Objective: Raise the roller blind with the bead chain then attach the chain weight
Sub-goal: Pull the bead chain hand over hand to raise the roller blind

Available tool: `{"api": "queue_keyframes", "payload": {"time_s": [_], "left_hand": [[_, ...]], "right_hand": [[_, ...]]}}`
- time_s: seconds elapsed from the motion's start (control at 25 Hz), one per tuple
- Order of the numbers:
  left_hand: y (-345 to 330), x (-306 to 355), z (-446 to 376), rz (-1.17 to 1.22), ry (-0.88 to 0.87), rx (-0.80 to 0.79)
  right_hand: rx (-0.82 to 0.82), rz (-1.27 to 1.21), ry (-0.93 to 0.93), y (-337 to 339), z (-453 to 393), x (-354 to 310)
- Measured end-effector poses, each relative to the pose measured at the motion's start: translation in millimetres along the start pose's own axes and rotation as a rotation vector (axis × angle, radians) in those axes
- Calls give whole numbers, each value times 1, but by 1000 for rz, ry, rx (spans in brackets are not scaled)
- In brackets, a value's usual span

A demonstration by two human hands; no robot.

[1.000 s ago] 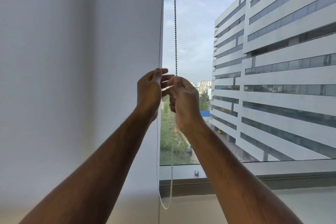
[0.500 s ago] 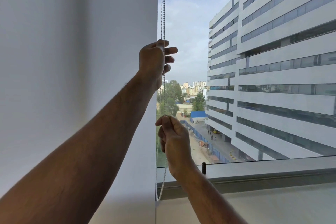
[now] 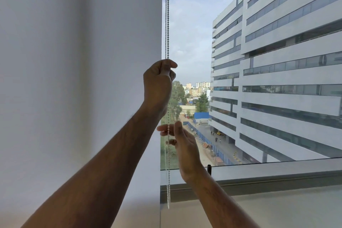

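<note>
White bead chain point(image 3: 167, 15): two strands, two hands.

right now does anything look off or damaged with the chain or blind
Nothing stands out. The bead chain hangs straight and unbroken beside the blind; the left hand grips it, the right hand is open beside it. No chain weight is visible.

Right hand point(image 3: 182, 146) let go of bead chain point(image 3: 167, 15), fingers now spread; left hand point(image 3: 159, 79) now clenched, fingers curled in.
</note>
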State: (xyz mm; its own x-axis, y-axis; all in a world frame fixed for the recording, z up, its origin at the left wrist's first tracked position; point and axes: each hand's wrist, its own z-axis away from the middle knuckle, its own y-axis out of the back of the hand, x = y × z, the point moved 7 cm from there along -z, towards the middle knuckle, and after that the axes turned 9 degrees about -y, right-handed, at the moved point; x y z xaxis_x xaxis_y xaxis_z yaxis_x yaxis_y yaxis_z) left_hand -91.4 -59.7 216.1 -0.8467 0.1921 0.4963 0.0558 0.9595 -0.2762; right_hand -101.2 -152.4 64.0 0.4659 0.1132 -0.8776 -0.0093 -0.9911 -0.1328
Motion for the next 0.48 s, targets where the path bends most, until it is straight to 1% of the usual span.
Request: {"api": "queue_keyframes", "payload": {"time_s": [0.12,0.2,0.28,0.48], "left_hand": [[6,-7,20,-53,-22,8],[10,-9,33,-97,-59,8],[12,-10,45,-114,-98,-2],[17,-23,71,-118,-89,18]], "right_hand": [[32,-62,36,6,-23,-31],[24,-108,95,6,-39,-64],[6,-159,116,3,-55,-99],[-113,-193,45,-18,-88,-154]]}}
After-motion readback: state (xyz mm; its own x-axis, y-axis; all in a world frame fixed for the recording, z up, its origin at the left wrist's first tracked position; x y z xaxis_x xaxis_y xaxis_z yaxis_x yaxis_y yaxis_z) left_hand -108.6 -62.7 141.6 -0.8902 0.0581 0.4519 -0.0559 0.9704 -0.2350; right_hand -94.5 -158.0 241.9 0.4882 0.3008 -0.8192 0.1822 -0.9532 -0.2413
